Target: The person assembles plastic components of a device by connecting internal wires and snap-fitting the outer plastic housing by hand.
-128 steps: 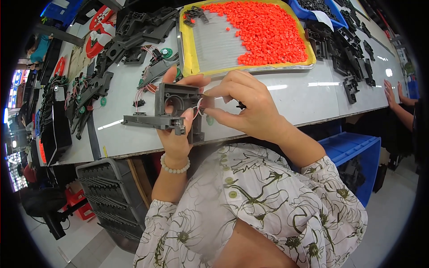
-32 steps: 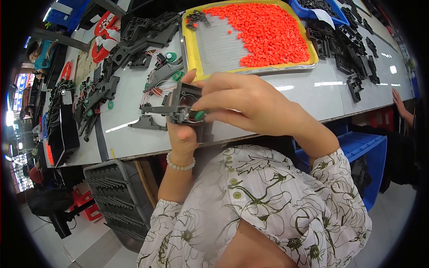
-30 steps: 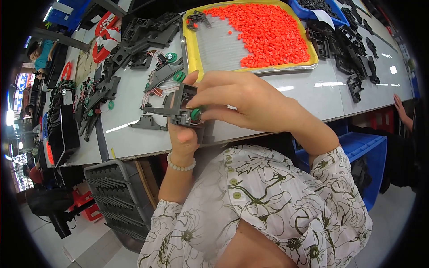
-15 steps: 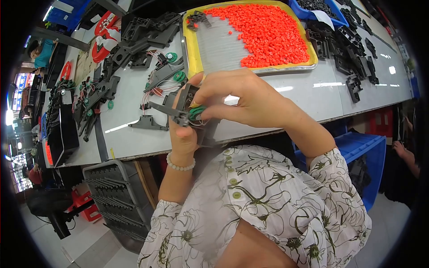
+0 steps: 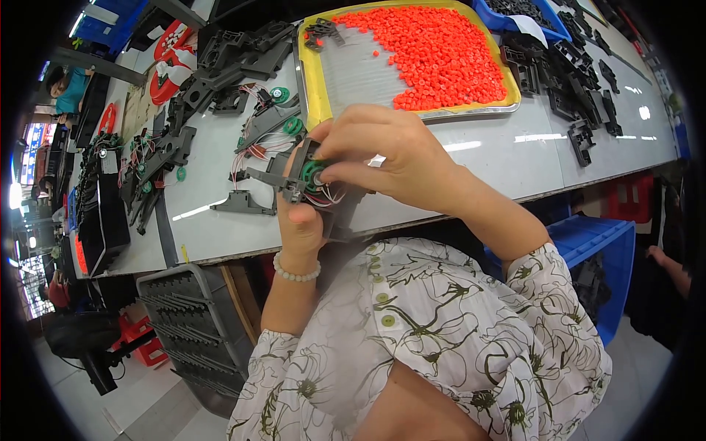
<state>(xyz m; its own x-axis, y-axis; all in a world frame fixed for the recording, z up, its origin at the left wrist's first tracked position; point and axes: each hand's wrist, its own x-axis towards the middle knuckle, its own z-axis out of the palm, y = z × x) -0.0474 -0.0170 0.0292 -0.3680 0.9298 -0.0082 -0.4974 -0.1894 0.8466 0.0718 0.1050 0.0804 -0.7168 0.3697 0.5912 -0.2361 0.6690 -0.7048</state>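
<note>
Just left of centre, the left hand (image 5: 300,226) is closed around a grey plastic housing (image 5: 292,189), its thumb toward the viewer. The right hand (image 5: 386,151) is half closed, the thumb touching a round green disc (image 5: 309,170) at the housing's opening; whether the forefinger also grips the disc or only rests beside it, I cannot tell. Thin red and white wires (image 5: 327,198) loop out below the disc.

Good handling here seems to call for a firm left grip, even pressure on the disc, and wires drawn clear of its rim, where they could get pinched. The right fingers partly hide the disc's upper edge, so its fit is hard to judge.

Just left of the hands, a loose grey bracket (image 5: 241,202) lies on the white bench (image 5: 507,165). Above it, wired parts (image 5: 276,121) with more green discs sit near the knuckles and could snag. Beyond, a yellow tray (image 5: 315,95) of orange-red caps (image 5: 448,62) fills the upper middle, dark mouldings (image 5: 220,66) heap at upper left, and black brackets (image 5: 581,143) lie at upper right.
</note>
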